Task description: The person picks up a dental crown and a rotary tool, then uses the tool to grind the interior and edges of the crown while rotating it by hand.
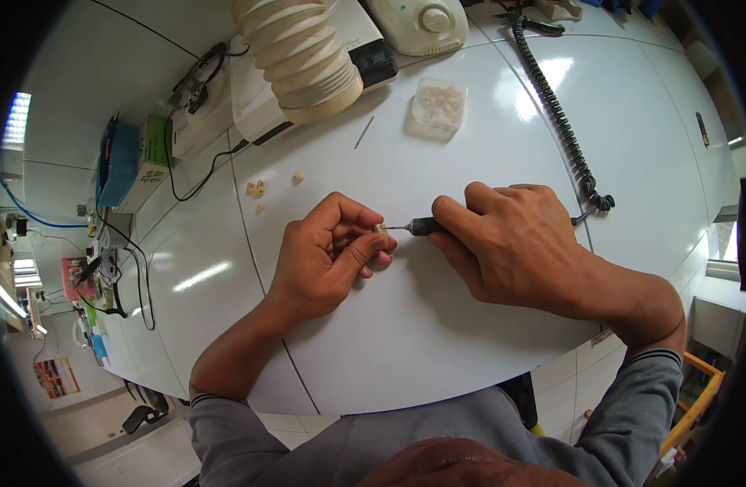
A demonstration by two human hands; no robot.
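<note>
Between the thumb and fingers of my left hand [328, 256] is a small cream-coloured piece [381, 230] that looks like a dental crown; the fingers partly cover it. My right hand [511, 243] grips the black handpiece of a rotary tool [424, 226], pointing left. Its thin metal bit [399, 227] meets or nearly meets the piece; contact is too small to tell. Up and left of my left hand, several similar cream pieces [258, 189] lie on the white table, with a single one [298, 176] a little apart.
A ribbed suction hose [304, 61] hangs over the back of the table. Beyond my hands stands a clear plastic box [439, 104] of small pieces. A loose thin rod [364, 132] lies nearby. The tool's coiled black cord [551, 105] runs back past a control unit [422, 23].
</note>
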